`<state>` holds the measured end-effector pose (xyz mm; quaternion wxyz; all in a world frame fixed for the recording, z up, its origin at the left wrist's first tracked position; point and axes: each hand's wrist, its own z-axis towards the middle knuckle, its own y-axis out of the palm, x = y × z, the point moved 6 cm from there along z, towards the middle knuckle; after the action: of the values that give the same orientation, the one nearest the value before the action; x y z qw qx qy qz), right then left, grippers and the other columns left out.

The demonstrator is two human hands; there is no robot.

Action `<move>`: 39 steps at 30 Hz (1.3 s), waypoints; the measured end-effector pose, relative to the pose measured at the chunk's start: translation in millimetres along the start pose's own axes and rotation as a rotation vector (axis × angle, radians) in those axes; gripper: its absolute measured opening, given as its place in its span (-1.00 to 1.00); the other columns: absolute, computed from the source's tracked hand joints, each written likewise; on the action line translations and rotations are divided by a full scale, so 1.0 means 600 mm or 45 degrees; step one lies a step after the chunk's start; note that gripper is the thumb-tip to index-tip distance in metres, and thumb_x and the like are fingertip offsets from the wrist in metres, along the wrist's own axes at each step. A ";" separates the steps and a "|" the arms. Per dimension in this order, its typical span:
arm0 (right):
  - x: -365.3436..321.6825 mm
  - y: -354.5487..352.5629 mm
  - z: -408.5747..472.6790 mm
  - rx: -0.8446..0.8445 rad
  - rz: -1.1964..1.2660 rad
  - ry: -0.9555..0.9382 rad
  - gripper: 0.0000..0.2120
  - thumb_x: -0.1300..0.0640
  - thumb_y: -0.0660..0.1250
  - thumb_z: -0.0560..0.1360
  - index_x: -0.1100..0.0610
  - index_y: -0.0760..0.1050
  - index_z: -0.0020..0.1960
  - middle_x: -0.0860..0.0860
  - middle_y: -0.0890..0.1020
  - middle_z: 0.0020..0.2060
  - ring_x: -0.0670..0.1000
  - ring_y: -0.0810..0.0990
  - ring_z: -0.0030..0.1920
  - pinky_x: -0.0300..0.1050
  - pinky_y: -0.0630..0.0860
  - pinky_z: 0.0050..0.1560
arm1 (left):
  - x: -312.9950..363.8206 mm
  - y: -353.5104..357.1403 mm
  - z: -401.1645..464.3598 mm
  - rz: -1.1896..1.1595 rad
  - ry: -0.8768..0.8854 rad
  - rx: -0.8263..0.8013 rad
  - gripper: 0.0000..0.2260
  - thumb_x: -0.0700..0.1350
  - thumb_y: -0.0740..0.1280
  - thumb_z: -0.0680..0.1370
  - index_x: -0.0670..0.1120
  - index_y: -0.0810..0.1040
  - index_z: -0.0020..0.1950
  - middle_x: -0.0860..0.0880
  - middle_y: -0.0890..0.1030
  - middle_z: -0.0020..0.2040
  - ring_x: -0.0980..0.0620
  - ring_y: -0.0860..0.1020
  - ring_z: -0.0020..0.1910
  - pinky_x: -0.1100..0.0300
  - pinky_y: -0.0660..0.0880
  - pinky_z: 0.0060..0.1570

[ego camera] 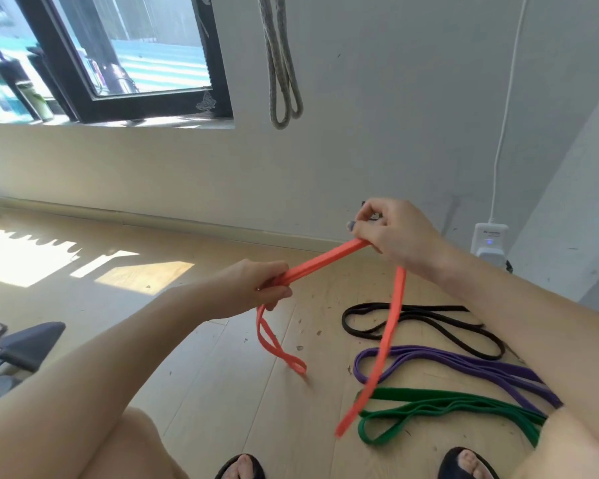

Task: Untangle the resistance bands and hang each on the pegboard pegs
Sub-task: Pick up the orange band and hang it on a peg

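Head view, looking down at a pale wooden plank floor from a crouch. Left hand curled round the doubled flat orange rubber resistance band, fingers closed on it low and left; right hand pinching the same band higher and to the right, thumb and fingers wrapped over the fold. Between the hands a taut doubled stretch; below the left hand a small loop dangling just above the floor; below the right hand a long single strand hanging down across the bands on the floor.

On the floor near right, three more looped bands side by side: thin black rubber band farthest, purple band in the middle, wide green band nearest. Right ends of purple and green hidden behind the right forearm and knee.

Open floor to the left and centre, sunlit patch far left. White wall at the far edge, with a grey braided rope loop hanging, top cut off. Black-framed window far left. White plug adapter with cable at right. Dark padded bench cut off at left edge. Pegboard out of frame.
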<state>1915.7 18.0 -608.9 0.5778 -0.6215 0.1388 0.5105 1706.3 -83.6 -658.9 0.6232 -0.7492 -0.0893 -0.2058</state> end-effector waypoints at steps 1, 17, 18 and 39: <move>0.007 -0.001 -0.002 -0.015 -0.101 0.011 -0.81 0.00 0.39 0.57 0.05 0.55 -0.19 -0.13 0.46 -0.56 -0.05 0.37 -0.51 -0.10 0.36 -0.33 | 0.003 0.000 0.000 0.047 0.009 -0.007 -0.84 0.00 0.25 0.69 -0.03 0.45 -0.05 0.06 0.68 -0.17 0.15 0.64 -0.20 0.31 0.50 -0.19; -0.016 0.083 -0.023 -0.260 -0.135 -0.061 -0.62 -0.08 0.25 0.66 0.10 0.53 -0.25 -0.08 0.45 -0.47 -0.13 0.36 -0.49 -0.21 0.36 -0.38 | 0.084 -0.017 0.013 -0.082 0.151 0.073 -0.87 -0.06 0.31 0.67 0.02 0.46 -0.07 0.07 0.64 -0.21 0.17 0.69 -0.28 0.17 0.65 -0.09; -0.018 0.075 -0.020 -0.240 -0.186 -0.102 -0.62 -0.09 0.29 0.63 0.10 0.53 -0.27 -0.10 0.42 -0.48 -0.13 0.33 -0.48 -0.22 0.29 -0.39 | 0.079 -0.014 0.012 -0.089 0.151 0.056 -0.88 -0.06 0.33 0.66 0.00 0.47 -0.07 0.08 0.64 -0.19 0.18 0.69 -0.26 0.21 0.64 -0.09; 0.039 0.087 -0.043 -0.661 0.183 0.319 -0.39 -0.24 -0.03 0.70 0.21 0.59 0.04 0.17 0.74 -0.14 0.10 0.71 -0.18 0.03 0.62 0.05 | 0.051 -0.034 -0.018 -0.114 0.118 0.113 -0.83 -0.07 0.24 0.70 -0.10 0.51 -0.03 0.04 0.68 -0.20 0.24 0.70 -0.17 0.10 0.63 -0.03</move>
<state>1898.3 -9.7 -662.2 0.3404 -0.7952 0.1175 0.4878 1724.0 -93.6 -626.4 0.6495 -0.7057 -0.1027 -0.2637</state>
